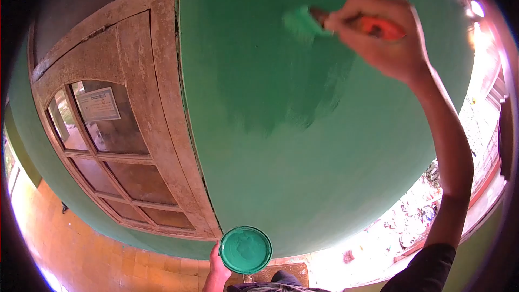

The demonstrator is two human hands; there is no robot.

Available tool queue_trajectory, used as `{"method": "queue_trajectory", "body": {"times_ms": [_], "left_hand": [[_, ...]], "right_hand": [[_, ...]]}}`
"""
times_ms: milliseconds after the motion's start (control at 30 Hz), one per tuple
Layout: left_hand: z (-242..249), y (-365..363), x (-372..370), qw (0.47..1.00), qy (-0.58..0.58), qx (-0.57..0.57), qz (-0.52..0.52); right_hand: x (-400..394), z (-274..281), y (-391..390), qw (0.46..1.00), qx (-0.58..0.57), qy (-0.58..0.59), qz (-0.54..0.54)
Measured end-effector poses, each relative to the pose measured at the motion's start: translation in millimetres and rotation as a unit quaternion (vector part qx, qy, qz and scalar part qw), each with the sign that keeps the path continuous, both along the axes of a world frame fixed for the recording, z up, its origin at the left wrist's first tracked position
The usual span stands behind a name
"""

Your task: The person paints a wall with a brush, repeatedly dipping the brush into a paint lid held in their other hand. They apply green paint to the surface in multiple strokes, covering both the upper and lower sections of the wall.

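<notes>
Paintbrush (318, 17) in right hand (393, 50) (green-tipped, pointing left)

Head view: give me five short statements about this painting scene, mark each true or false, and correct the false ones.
1. The right hand holds a brush. True.
2. The left hand holds a cloth. False: it holds a round container with green paint.
3. The wall bears a darker green patch. True.
4. The door appears right of that patch. False: it appears left of it.
5. A printed sheet shows at one of the door's panes. True.
</notes>
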State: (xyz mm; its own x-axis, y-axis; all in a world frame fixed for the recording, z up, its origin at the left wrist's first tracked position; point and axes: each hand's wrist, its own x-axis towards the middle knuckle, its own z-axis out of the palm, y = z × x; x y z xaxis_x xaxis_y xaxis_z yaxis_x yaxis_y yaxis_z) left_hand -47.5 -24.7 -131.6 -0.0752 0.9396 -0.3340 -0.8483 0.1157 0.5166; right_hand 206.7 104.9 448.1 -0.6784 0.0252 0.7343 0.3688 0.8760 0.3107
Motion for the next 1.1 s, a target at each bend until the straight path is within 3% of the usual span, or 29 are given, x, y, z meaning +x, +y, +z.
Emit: {"method": "queue_trajectory", "body": {"times_ms": [100, 133, 233, 300, 333, 400, 433, 500, 567, 633, 667, 733, 767, 833, 867, 967, 1100], "left_hand": [[1.0, -0.5, 1.6, 1.0, -0.002, -0.003, -0.004], [-0.4, -1.5, 2.1, 1.0, 0.005, -0.005, -0.001], [-0.3, -3.6, 4.4, 1.0, 0.01, -0.01, 0.003], [6.3, -6.8, 5.1, 1.0, 0.006, -0.006, -0.001], [8.3, -7.7, 6.0, 1.0, 0.002, 0.0, -0.004], [1.0, -8.2, 4.6, 1.0, 0.002, -0.005, 0.001], [-1.5, -7.3, 3.4, 1.0, 0.003, -0.009, 0.001], [-1.1, -5.4, 3.7, 1.0, 0.007, -0.012, 0.007], [1.2, -6.8, 3.4, 1.0, 0.013, -0.019, 0.013], [3.7, -4.5, 4.5, 1.0, 0.016, -0.012, 0.016], [5.6, -4.2, 5.2, 1.0, 0.015, -0.011, 0.02], [9.1, -7.1, 6.3, 1.0, 0.013, -0.011, 0.02], [5.7, -7.7, 5.0, 1.0, 0.012, -0.011, 0.022], [-2.8, -8.0, 6.5, 0.999, 0.006, 0.0, 0.033], [-4.5, -10.2, 7.3, 0.999, 0.002, -0.001, 0.035], [-5.9, -16.5, 6.8, 0.999, -0.021, -0.015, 0.035], [-4.1, -17.2, 4.2, 0.999, -0.013, -0.008, 0.033]], "right_hand": [[-5.3, 12.4, -10.5, 0.981, 0.185, 0.063, -0.012], [-5.5, 10.3, -9.7, 0.981, 0.185, 0.063, -0.011], [-3.1, -15.1, -2.8, 0.993, 0.107, 0.032, -0.037], [-1.2, -43.2, -3.1, 0.991, 0.05, -0.119, -0.045], [-3.2, -48.7, -11.1, 0.991, 0.051, -0.121, -0.041], [-7.4, -53.0, -28.6, 0.97, -0.181, -0.161, -0.005], [-7.2, -46.0, -29.3, 0.976, -0.149, -0.157, 0.005], [-9.5, -18.8, -19.9, 0.996, 0.02, -0.087, 0.027], [-8.1, 22.0, -16.9, 0.999, 0.026, 0.02, -0.023], [-11.0, 65.0, -9.5, 0.982, 0.185, 0.035, 0.001], [-12.4, 69.8, -17.4, 0.982, 0.186, 0.035, 0.006], [-34.4, 64.6, -45.4, 0.987, -0.038, 0.036, -0.153], [-33.8, 56.1, -35.4, 0.987, -0.038, 0.034, -0.15], [-34.8, 31.3, -6.6, 0.987, 0.086, -0.132, -0.024], [-34.3, 19.5, -6.5, 0.987, 0.086, -0.136, -0.021], [-35.6, -4.4, -24.9, 0.968, -0.145, -0.201, -0.039], [-18.7, 21.7, -15.3, 0.99, -0.072, -0.113, -0.034]]}}
